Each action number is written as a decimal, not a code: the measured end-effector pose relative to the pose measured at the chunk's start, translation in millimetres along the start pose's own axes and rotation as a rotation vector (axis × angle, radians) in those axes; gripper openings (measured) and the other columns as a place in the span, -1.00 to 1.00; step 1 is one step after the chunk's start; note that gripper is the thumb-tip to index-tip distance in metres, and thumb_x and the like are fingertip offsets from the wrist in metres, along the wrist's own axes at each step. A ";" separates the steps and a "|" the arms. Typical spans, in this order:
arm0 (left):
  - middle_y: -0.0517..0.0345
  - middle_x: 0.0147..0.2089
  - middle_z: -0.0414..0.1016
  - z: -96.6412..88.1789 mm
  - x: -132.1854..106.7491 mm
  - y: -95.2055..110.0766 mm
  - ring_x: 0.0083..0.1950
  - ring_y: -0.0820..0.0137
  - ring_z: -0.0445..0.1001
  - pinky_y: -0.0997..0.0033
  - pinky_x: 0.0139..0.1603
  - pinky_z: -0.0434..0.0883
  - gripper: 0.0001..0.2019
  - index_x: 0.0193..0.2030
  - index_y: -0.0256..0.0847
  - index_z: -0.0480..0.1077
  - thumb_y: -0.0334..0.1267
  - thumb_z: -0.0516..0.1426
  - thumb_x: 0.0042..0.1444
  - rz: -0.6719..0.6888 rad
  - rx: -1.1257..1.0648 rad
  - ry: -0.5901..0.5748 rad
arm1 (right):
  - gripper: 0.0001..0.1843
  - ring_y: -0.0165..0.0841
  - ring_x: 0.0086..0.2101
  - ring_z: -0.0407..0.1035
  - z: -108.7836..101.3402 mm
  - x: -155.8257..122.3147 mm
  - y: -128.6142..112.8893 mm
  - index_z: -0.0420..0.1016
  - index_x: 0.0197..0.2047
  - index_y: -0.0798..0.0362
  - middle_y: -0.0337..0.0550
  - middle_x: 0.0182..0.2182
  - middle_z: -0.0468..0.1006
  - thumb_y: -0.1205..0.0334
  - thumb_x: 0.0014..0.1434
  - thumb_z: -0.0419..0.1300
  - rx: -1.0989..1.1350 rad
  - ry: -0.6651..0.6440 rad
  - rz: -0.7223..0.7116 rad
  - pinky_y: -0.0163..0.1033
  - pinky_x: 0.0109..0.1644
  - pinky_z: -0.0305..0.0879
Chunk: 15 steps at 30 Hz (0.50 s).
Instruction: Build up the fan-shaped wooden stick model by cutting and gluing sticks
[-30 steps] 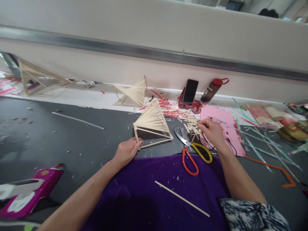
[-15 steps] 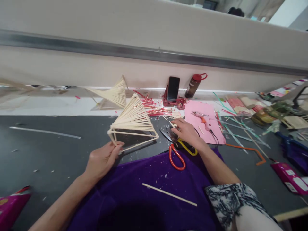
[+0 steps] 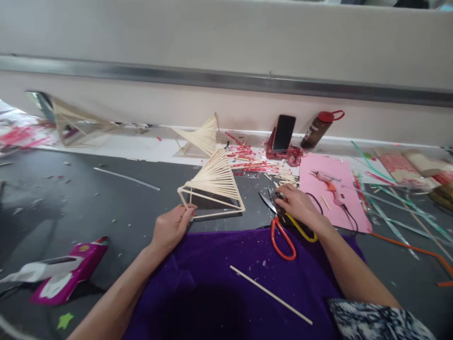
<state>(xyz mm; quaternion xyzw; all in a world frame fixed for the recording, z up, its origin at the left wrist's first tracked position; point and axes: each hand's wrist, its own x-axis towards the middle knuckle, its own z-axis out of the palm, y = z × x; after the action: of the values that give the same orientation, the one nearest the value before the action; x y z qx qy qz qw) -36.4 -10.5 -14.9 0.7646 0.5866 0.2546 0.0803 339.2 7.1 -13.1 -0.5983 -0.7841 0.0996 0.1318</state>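
Observation:
My left hand [image 3: 171,228] pinches the near corner of a fan-shaped model made of thin wooden sticks [image 3: 214,185], holding it tilted just above the dark table. My right hand [image 3: 297,204] lies over the pivot of the scissors [image 3: 283,225], whose red and yellow handles rest on the purple cloth [image 3: 226,283]. Its fingers curl down onto the blades; whether they grip them is unclear. A long loose stick [image 3: 271,294] lies on the cloth near me.
A second stick model [image 3: 200,137] stands behind the first, and a third [image 3: 76,123] at far left. A phone [image 3: 284,133] and red-capped bottle [image 3: 318,128] lean against the wall. A glue gun [image 3: 327,182] lies on pink paper [image 3: 331,191]. Red scraps, straws and a magenta packet [image 3: 67,274] lie around.
My right hand moved from the pile of short sticks to the scissors. My left hand keeps its hold on the stick model, lifted slightly off the table.

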 end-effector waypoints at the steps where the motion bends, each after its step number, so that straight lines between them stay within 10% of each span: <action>1: 0.17 -0.34 0.58 1.3 -1.5 -1.7 -0.36 0.43 0.52 0.53 -0.31 0.37 -0.58 -0.26 -0.21 0.46 -0.04 -0.14 0.24 -0.008 -0.003 0.002 | -0.72 -0.26 -0.16 0.38 1.4 0.2 0.2 0.40 -0.02 0.09 -0.03 -0.07 0.41 0.25 0.20 0.09 -0.001 -0.007 -0.006 -0.27 -0.14 0.22; 15: 0.12 -0.20 0.58 18.2 1.0 -21.0 -0.26 0.30 0.55 0.42 -0.31 0.38 -0.63 -0.20 -0.17 0.46 -0.01 -0.07 0.18 0.064 0.124 0.012 | -0.72 -0.34 -0.13 0.34 -6.2 4.9 -12.7 0.38 -0.01 0.00 -0.14 -0.12 0.44 0.20 0.20 0.10 -0.102 -0.080 0.037 -0.33 -0.13 0.18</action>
<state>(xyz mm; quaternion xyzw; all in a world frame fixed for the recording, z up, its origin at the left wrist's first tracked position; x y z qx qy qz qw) -45.4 0.0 -39.0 0.7850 0.5769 0.2248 0.0211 328.4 8.5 -2.8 -0.6142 -0.7816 0.0858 0.0676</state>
